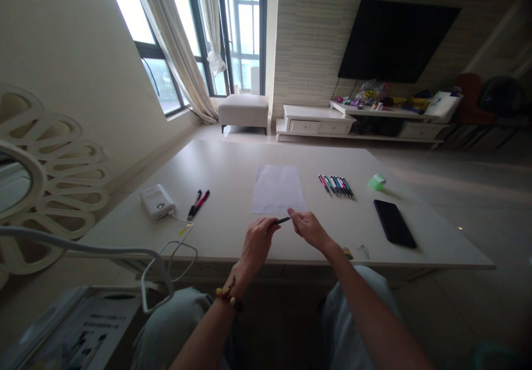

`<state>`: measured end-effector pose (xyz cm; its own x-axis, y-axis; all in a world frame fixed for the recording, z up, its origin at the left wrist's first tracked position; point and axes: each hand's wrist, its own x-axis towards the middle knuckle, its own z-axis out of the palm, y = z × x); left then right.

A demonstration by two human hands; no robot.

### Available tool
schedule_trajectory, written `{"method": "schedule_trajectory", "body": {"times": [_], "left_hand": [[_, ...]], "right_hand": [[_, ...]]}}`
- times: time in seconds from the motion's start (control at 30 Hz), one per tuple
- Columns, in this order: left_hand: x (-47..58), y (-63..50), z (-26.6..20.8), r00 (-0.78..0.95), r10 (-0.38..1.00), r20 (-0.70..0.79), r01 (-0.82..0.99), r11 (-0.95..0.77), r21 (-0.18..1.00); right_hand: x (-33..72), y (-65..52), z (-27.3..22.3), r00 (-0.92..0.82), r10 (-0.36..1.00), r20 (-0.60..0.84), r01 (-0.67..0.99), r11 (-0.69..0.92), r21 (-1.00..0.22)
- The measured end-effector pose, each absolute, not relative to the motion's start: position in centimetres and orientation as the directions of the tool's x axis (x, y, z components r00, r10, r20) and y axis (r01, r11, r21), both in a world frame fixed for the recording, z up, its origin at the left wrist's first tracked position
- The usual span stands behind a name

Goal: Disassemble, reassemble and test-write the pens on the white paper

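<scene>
Just in front of the paper's near edge, a dark pen [282,220] is held between both hands. My left hand [256,241] has its fingers closed on one end of it. My right hand [307,228] pinches the other end, with the thumb pointing toward the paper. A white sheet of paper [278,187] lies flat on the white table [224,162] beyond the hands. To its right several colourful pens [337,186] lie side by side in a row. Two more pens, one red [201,203] and one black [193,205], lie to the left.
A white power bank [157,201] with a white cable [183,243] sits at the table's left. On the right are a black phone [394,223] and a small green object [377,181]. Small trinkets [363,250] lie near the front edge, beside my right forearm.
</scene>
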<state>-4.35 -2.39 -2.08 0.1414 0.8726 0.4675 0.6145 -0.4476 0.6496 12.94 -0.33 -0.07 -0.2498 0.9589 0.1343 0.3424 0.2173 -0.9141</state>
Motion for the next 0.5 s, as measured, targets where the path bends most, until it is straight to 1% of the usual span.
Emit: {"method": "schedule_trajectory", "body": {"times": [0.13,0.27,0.4,0.5], "left_hand": [[-4.4,-2.6,-2.1,0.138,0.870,0.472,0.634,-0.444,0.633],[-4.7,-3.0,-2.1,0.147,0.866,0.478,0.653,-0.448,0.610],[-5.1,-3.4,-2.1,0.132,0.871,0.473,0.657,-0.435,0.616],[-5.3,-3.6,-2.0,0.140,0.870,0.473,0.672,-0.434,0.600]], "right_hand": [[12.8,-0.4,0.0,-0.281,0.951,0.132,0.354,0.231,-0.906],[12.5,-0.6,0.4,-0.298,0.948,0.108,0.400,0.227,-0.888],[12.2,-1.0,1.0,-0.366,0.922,0.128,0.400,0.280,-0.873],[12.2,-1.1,1.1,-0.357,0.929,0.092,0.418,0.247,-0.874]]}}
